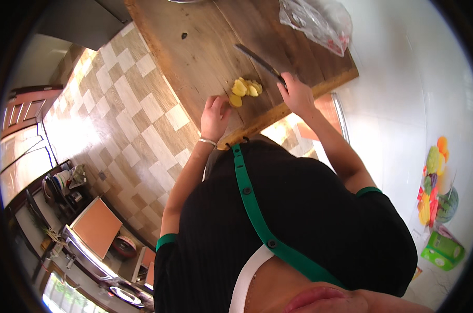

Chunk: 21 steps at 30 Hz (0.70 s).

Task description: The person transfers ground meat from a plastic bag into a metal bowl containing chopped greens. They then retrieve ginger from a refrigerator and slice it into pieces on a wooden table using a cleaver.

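My right hand grips a knife by its dark handle, near the front edge of a wooden table. The long blade points away from me, up and to the left, apart from the food. Several yellow slices, of ginger or potato, lie in a small heap on the wood. One single slice rests at the near side of the heap. Right beside it is my left hand, its fingers curled downward and a bangle on the wrist. Whether those fingertips pinch anything is hidden.
A clear plastic bag lies at the table's far right, near a white wall. Tiled floor runs along the left side. A counter with an orange-topped board stands at lower left. A green box is at far right.
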Available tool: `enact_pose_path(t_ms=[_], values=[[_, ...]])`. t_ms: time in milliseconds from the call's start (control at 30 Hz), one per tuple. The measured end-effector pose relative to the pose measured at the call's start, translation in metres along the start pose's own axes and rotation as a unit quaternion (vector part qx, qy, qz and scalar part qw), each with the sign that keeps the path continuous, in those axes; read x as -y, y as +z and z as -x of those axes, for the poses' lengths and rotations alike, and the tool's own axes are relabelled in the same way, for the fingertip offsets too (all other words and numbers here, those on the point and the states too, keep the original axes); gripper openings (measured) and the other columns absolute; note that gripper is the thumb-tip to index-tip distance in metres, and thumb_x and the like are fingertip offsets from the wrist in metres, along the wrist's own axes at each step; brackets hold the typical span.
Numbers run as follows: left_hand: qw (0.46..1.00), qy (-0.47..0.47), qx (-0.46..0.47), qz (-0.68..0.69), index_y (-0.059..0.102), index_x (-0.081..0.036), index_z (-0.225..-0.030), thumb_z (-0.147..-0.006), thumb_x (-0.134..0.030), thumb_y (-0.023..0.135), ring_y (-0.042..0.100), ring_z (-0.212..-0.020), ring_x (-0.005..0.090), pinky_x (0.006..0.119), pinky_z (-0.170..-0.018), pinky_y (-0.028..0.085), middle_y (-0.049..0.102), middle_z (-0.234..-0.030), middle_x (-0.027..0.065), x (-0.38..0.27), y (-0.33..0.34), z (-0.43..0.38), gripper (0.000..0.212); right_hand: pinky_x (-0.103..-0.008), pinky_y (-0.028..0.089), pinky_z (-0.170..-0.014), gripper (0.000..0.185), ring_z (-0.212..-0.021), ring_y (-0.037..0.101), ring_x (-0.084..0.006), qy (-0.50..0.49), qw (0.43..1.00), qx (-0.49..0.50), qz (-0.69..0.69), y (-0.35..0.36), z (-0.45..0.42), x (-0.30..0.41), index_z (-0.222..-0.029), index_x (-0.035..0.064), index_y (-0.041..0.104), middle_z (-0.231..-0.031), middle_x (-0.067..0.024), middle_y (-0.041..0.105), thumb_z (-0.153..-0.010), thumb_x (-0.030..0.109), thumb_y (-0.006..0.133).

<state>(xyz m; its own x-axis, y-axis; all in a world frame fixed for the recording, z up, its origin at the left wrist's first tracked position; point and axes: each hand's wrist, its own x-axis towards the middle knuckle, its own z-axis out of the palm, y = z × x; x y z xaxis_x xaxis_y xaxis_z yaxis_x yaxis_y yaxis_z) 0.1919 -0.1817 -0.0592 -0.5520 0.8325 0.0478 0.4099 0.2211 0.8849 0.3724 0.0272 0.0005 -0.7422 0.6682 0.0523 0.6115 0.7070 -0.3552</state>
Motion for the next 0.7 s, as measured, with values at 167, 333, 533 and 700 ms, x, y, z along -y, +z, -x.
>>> enact_pose_path(t_ms=[167,333,533,700], values=[[0.995,-0.049,-0.088,0.003,0.062,-0.005,-0.103,-0.081,0.004,0.067,0.063,-0.079,0.0163,0.028,-0.066,0.056,0.056,-0.105,0.0079,0.019,-0.043,0.029,0.024,-0.0439,0.05,-0.084,0.049,-0.1,0.06,-0.035,-0.019,0.999,-0.01,-0.03,0.028,0.001,-0.032,-0.128,0.0082,0.051,-0.109,-0.016,0.063,-0.084,0.024,0.069],[0.975,-0.169,-0.137,-0.045,0.062,-0.005,-0.102,-0.082,0.004,0.065,0.063,-0.081,0.0142,0.027,-0.064,0.055,0.055,-0.106,0.0077,0.055,-0.102,0.099,0.022,-0.0453,0.047,-0.088,0.051,-0.101,0.058,-0.0367,-0.048,0.998,-0.05,-0.007,0.056,0.007,-0.033,-0.124,0.0062,0.053,-0.111,-0.0166,0.062,-0.08,0.022,0.073],[0.941,-0.223,-0.185,-0.177,0.06,-0.008,-0.099,-0.071,-0.001,0.063,0.055,-0.095,0.0373,0.045,-0.082,0.05,0.06,-0.097,0.0154,0.183,-0.15,0.219,0.028,-0.0459,0.046,-0.086,0.045,-0.102,0.056,-0.0381,0.004,0.998,-0.005,0.062,0.026,-0.003,-0.014,-0.109,0.0051,0.059,-0.105,-0.0177,0.058,-0.072,0.022,0.079],[0.901,-0.395,-0.05,-0.169,0.067,-0.01,-0.084,-0.069,-0.019,0.071,0.056,-0.099,0.0352,0.044,-0.089,0.048,0.065,-0.089,0.0138,0.283,-0.239,0.332,0.018,-0.0423,0.048,-0.082,0.024,-0.094,0.058,-0.0339,-0.003,0.994,-0.07,-0.085,0.047,-0.085,0.118,-0.103,0.0035,0.059,-0.1,-0.0155,0.059,-0.082,0.011,0.069]])
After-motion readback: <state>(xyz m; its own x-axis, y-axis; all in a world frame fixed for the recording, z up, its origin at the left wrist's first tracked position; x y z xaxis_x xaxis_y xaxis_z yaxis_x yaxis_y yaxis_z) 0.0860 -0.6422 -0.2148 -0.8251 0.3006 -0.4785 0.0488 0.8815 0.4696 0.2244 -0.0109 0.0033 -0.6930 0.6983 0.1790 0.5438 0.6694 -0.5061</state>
